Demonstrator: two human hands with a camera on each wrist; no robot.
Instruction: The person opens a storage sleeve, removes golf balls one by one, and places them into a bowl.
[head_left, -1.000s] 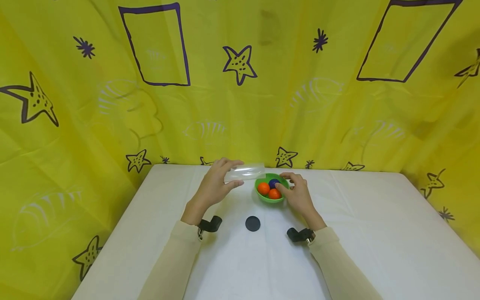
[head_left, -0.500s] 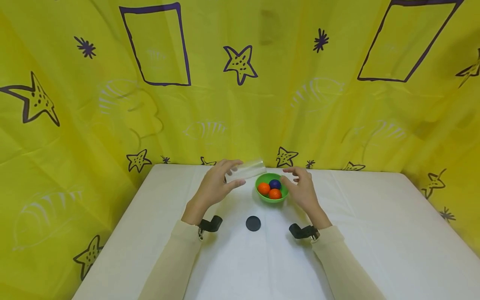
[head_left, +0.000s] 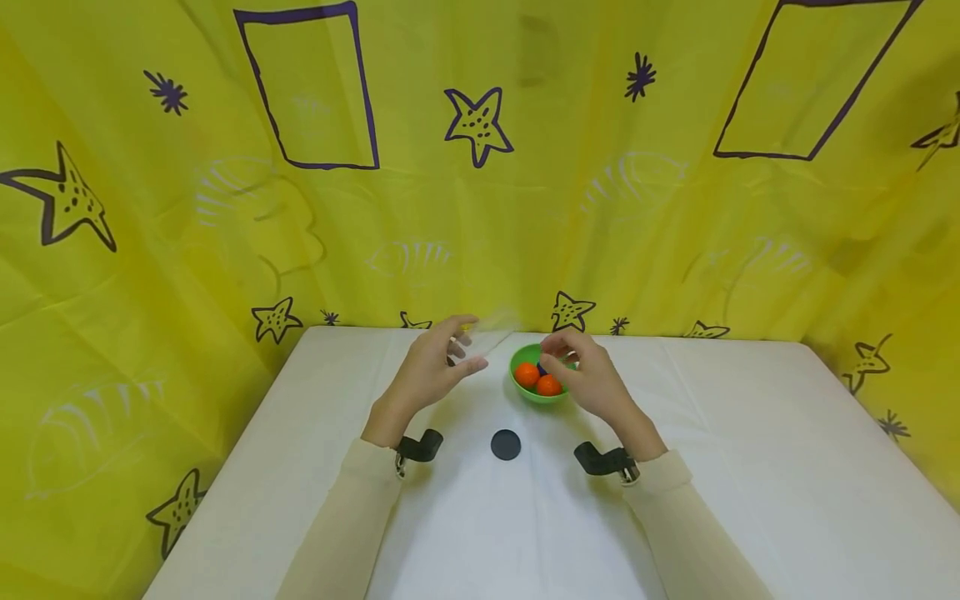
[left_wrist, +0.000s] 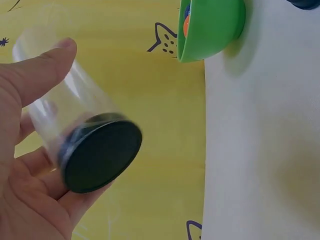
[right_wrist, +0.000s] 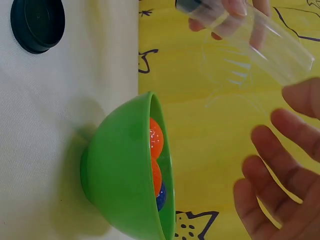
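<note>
My left hand [head_left: 427, 367] grips a clear plastic tube [left_wrist: 82, 85] round its side, thumb across from the fingers. A black cap [left_wrist: 102, 155] closes the tube's near end, and its other end tilts up. Over the right side of a green bowl [head_left: 538, 399] hovers my right hand [head_left: 592, 375], fingers loosely bent and holding nothing. In the right wrist view its thumb and fingertips are close to the tube's far end. Two orange balls [head_left: 527, 375] and a dark blue ball [right_wrist: 161, 196] lie in the bowl; the right hand partly hides the blue one in the head view.
A loose round black cap [head_left: 506, 445] lies on the white tablecloth [head_left: 720, 475] in front of the bowl, hollow side up. Behind the table hangs a yellow curtain [head_left: 420, 200] with drawn stars and fish.
The tube has swung from nearly level to tilted upward in my left hand. My right hand, its thumb earlier at the blue ball, drew back right, then came left over the bowl.
</note>
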